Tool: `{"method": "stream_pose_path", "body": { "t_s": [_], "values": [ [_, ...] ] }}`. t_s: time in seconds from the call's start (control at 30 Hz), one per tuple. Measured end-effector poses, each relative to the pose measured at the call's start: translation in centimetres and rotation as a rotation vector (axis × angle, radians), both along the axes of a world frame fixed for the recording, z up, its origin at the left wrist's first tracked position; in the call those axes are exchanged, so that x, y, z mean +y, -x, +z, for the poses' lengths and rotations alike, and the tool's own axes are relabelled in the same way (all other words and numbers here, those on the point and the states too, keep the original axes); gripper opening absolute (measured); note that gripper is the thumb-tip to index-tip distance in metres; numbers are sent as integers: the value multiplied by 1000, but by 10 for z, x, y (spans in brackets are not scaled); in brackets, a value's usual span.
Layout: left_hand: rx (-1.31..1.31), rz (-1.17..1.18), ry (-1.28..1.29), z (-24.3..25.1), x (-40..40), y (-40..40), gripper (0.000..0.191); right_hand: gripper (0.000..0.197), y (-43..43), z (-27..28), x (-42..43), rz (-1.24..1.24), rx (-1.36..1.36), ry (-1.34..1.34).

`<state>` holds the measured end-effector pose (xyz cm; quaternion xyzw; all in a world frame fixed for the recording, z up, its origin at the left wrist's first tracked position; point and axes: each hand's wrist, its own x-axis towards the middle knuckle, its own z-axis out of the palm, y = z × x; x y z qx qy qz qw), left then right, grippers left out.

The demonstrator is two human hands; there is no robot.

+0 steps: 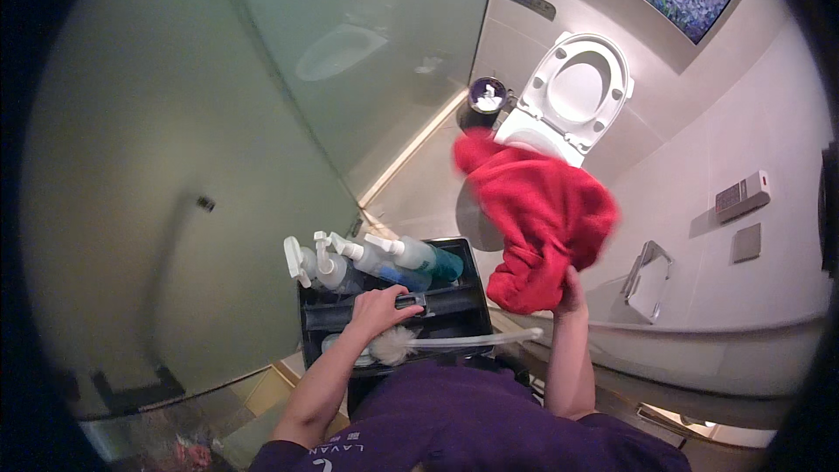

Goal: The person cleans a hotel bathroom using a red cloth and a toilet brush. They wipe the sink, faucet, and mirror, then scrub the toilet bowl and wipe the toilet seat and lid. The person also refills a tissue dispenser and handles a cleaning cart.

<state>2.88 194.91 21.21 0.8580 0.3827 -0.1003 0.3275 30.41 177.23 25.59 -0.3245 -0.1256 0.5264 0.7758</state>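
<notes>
My right hand grips a bunched red cloth, which hangs in front of me near the toilet and looks blurred at its edges. With my left hand I hold the middle handle of a black plastic caddy. Several spray and pump bottles stand or lean in its far compartment, one of them a spray bottle with teal liquid. In the near compartment lies a toilet brush with pale bristles, its white handle reaching out past the caddy's right side.
A small bin with white paper inside stands beside the toilet. Frosted glass panels rise at left. On the right wall are a white remote-like control panel and a metal paper holder, above a pale ledge.
</notes>
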Motion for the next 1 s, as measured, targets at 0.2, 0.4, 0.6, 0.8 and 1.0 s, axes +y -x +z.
{"method": "stream_pose_path", "body": {
  "t_s": [0.2,0.4,0.6,0.8,1.0],
  "values": [
    [-66,-259,-42,-28,75,-94,55,50,-45,11,68,-482,91,86],
    [1,-438,30,-32,153,-177,55,32,-121,4,39,-740,111,258],
    [-111,-335,77,-48,193,-220,56,27,-211,-66,-5,-1039,41,748],
    [132,-307,90,-71,204,-263,53,29,-306,-170,47,-865,118,879],
    [162,-120,135,-90,218,-280,45,38,-426,-245,232,-397,-268,682]
  ]
}}
